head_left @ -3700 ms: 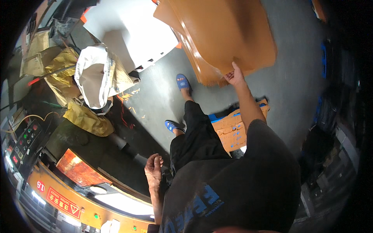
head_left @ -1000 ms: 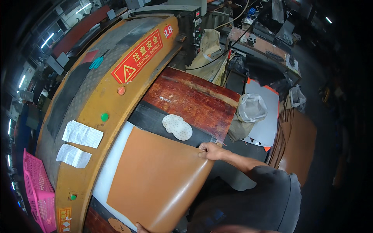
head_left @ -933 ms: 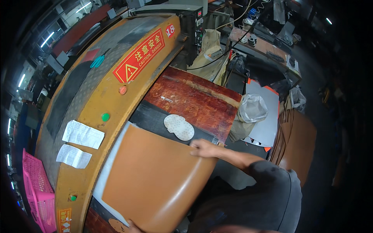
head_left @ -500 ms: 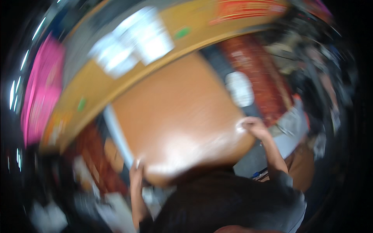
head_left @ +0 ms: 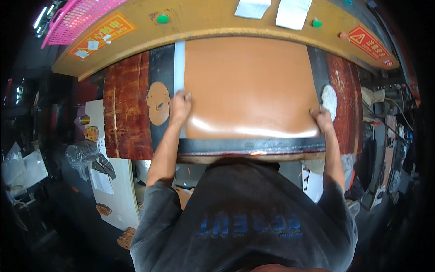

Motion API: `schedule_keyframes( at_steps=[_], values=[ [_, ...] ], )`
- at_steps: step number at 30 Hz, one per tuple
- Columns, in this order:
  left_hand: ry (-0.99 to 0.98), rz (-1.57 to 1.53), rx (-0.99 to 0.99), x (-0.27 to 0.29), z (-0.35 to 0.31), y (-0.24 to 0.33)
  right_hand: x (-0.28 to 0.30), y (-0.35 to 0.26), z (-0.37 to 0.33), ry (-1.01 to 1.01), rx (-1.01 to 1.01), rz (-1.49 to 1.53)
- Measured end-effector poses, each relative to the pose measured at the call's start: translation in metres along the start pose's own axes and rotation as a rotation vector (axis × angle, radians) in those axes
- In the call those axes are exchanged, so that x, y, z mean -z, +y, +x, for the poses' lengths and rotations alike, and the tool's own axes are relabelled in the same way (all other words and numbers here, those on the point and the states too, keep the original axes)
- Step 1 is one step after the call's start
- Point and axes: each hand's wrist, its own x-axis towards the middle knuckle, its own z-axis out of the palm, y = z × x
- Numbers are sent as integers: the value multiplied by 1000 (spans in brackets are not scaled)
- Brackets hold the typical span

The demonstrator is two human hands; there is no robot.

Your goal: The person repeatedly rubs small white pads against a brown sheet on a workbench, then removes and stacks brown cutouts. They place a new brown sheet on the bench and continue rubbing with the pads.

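A large smooth tan sheet (head_left: 251, 86), leather-like, lies on the black work pad (head_left: 253, 145), its far edge reaching the yellow beam. My left hand (head_left: 180, 106) is closed at the sheet's left edge, thumb side inward. Opposite it, my right hand (head_left: 322, 120) pinches the right edge near the front corner. Under the sheet's left side a pale strip (head_left: 180, 68) shows. Beside my left hand lie tan sole-shaped pieces (head_left: 158, 104), and a white patterned sole-shaped piece (head_left: 330, 102) sits just beyond my right hand.
A yellow machine beam (head_left: 199, 27) with green buttons, papers and red warning labels spans the far side. Worn reddish boards (head_left: 124, 104) flank the pad. A pink basket (head_left: 81, 20) stands far left. At left, a pale board (head_left: 115, 190) holds plastic bags and scraps.
The sheet, tilted and blurred before, now lies square and flat on the pad. My hands have moved forward relative to my body, still at its two side edges. The view has turned.
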Motion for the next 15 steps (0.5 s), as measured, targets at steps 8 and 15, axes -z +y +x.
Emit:
schedule_keyframes(
  at_steps=[8, 15],
  values=[
    [-12, 70, 40, 22, 20, 6, -24, -2, 12, 70, -49, 45],
    [186, 320, 183, 76, 13, -41, -33, 33, 24, 292, 174, 5]
  ],
)
